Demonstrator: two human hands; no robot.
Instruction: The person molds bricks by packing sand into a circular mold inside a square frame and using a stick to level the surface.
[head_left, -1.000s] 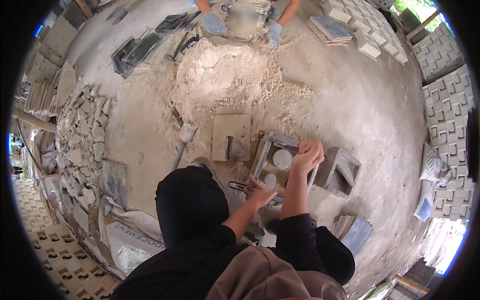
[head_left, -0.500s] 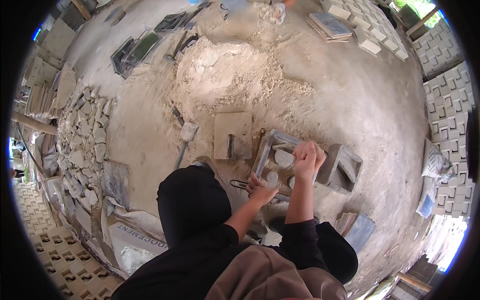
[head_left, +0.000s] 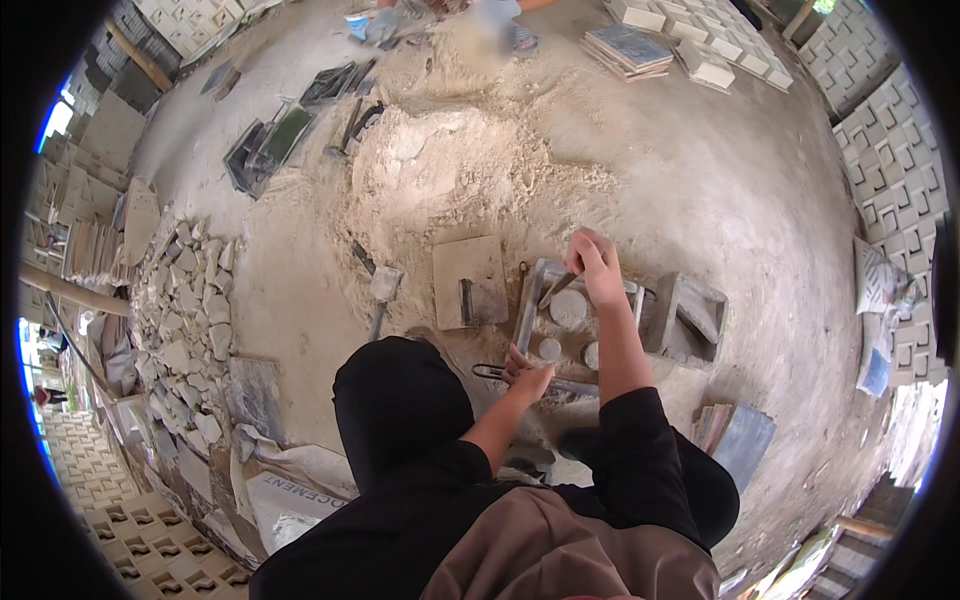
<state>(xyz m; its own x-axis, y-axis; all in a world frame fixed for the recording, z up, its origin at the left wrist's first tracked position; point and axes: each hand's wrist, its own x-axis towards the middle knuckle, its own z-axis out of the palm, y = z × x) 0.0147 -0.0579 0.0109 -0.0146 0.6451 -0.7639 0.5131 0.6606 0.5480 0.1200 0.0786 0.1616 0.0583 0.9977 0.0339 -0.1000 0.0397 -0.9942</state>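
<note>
Hand on right (head_left: 598, 268) has moved up to far edge of grey square metal mould (head_left: 580, 318), closed around thin tool; left hand (head_left: 527, 375) stays curled on near rim.

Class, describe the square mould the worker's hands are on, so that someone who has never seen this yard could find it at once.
Start at the big pale sand heap in the middle of the yard and come down towards the crouching person. The mould lies right before them, the right hand at its far edge, the left hand at its near edge. Unlike the flat slab on its left, it holds round grey discs.
</note>
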